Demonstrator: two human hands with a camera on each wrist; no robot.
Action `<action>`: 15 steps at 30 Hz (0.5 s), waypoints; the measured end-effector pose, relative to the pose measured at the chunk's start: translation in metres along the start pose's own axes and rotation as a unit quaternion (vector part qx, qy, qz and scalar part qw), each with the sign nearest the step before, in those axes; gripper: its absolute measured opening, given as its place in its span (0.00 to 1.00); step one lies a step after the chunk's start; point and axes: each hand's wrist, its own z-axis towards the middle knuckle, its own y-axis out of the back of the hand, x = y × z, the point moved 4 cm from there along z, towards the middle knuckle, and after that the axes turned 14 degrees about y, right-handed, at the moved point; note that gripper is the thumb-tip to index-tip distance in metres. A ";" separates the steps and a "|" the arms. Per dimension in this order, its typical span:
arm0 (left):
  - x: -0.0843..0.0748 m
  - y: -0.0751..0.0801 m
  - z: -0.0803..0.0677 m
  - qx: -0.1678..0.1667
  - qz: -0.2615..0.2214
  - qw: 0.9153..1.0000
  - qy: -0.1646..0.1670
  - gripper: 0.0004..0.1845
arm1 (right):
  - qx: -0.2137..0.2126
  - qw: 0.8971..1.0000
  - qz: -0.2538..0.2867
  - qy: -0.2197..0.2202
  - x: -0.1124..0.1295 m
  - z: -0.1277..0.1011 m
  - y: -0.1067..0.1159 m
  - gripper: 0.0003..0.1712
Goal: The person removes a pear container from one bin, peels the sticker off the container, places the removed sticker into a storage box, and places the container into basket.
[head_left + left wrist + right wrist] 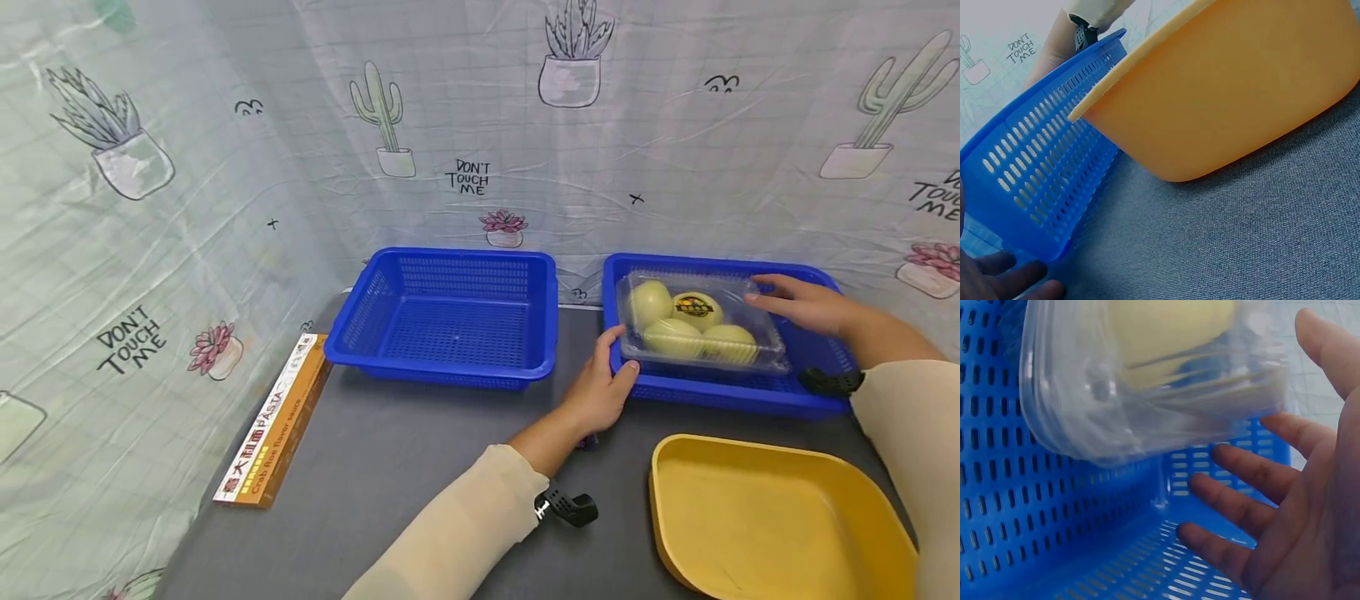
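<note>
A clear plastic box of pale yellow-green round fruit sits tilted in the right blue basket, with a dark round label on top. My left hand grips that basket's left front corner, its thumb by the rim. Below the slotted wall, the left wrist view shows some fingers of this hand. Over the box's right end is my right hand, fingers spread. In the right wrist view the fingertips lie close to the clear box; whether they touch it I cannot tell.
Left of it stands another blue basket. A yellow basin is in front of the right basket. At the left table edge lies a pasta box. Printed cloth hangs behind. A small dark item peeks out under my left wrist.
</note>
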 end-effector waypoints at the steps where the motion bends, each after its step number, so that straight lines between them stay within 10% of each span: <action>1: 0.000 -0.001 0.000 0.001 0.001 1.000 0.000 0.30 | 0.002 1.000 0.006 -0.002 -0.002 0.000 -0.002 0.52; 15: 0.002 -0.003 0.002 -0.016 0.002 1.000 -0.007 0.29 | -0.004 0.996 0.082 -0.016 -0.016 0.007 -0.015 0.54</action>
